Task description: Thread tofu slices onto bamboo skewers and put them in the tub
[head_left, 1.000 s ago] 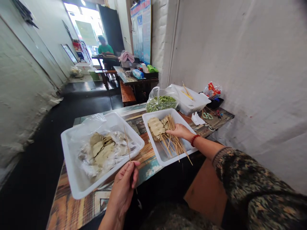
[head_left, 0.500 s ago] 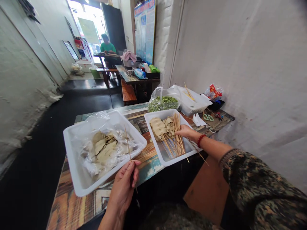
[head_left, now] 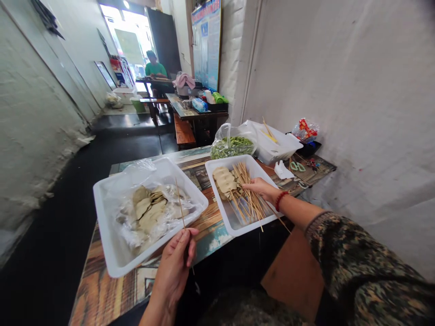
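My left hand (head_left: 178,253) pinches a single bamboo skewer (head_left: 180,203), which points up beside the left white tray (head_left: 113,267). That tray holds flat, beige-green slices (head_left: 152,213) in an open clear plastic bag (head_left: 127,231). Over the right white tray (head_left: 234,231), my right hand (head_left: 261,188) is closed on part of a loose bunch of bamboo skewers (head_left: 253,206); its fingertips are partly hidden among them. At that tray's far left lie slices threaded on skewers (head_left: 224,181).
Behind the trays are a bag of green vegetables (head_left: 234,147) and a white plastic bin (head_left: 278,145). Green-handled scissors (head_left: 297,166) and crumpled white tissue (head_left: 283,170) lie at the right. A person in green (head_left: 156,68) sits at a far table.
My right hand has shifted slightly left with the skewers, which now fan out more over the threaded slices. My left hand keeps its pinch on the single skewer.
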`<state>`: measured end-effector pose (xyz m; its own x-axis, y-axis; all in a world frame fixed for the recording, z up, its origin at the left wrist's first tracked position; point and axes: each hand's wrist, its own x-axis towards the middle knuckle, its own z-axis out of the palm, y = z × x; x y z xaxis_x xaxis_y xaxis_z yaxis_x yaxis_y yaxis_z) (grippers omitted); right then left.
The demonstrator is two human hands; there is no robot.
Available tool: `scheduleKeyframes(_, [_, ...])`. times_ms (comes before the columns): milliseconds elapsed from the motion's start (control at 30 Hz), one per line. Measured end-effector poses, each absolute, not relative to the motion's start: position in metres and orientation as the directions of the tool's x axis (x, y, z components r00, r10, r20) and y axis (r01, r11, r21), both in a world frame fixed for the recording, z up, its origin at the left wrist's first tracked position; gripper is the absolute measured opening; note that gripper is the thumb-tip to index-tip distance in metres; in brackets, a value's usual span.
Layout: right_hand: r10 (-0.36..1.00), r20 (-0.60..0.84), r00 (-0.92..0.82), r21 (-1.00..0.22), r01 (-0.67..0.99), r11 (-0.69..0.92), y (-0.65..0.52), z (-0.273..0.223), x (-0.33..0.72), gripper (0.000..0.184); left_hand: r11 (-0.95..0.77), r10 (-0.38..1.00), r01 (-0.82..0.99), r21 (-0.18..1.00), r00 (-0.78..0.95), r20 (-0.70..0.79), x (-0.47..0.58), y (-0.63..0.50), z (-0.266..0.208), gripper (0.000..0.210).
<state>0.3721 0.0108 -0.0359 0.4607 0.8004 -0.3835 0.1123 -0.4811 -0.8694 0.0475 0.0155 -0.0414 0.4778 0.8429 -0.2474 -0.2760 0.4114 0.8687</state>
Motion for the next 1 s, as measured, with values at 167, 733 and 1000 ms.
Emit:
scheduleKeyframes(167, [0.805, -0.361, 0.471, -0.899, 0.053, -0.434, 0.009, -0.031, 0.372, 0.031, 0.403, 0.847, -0.272, 0.874, 0.472, -0.244, 0.046, 0.013, -0.041, 0.030])
scheduleKeyframes(733, [0.657, 0.153, 0.738, -0.919, -0.139, 0.370, -0.006, 0.056, 0.405, 0.024, 0.271, 0.821, -0.176, 0.946, 0.556, -0.131, 0.127, 0.011, 0.020, 0.025])
scheduleKeyframes(1000, [0.750, 0.084, 0.657, -0.823, -0.378, 0.423, 0.016, 0.063, 0.402, 0.025, 0.381, 0.697, -0.116, 0.917, 0.687, -0.203, 0.245, 0.047, 0.036, 0.019])
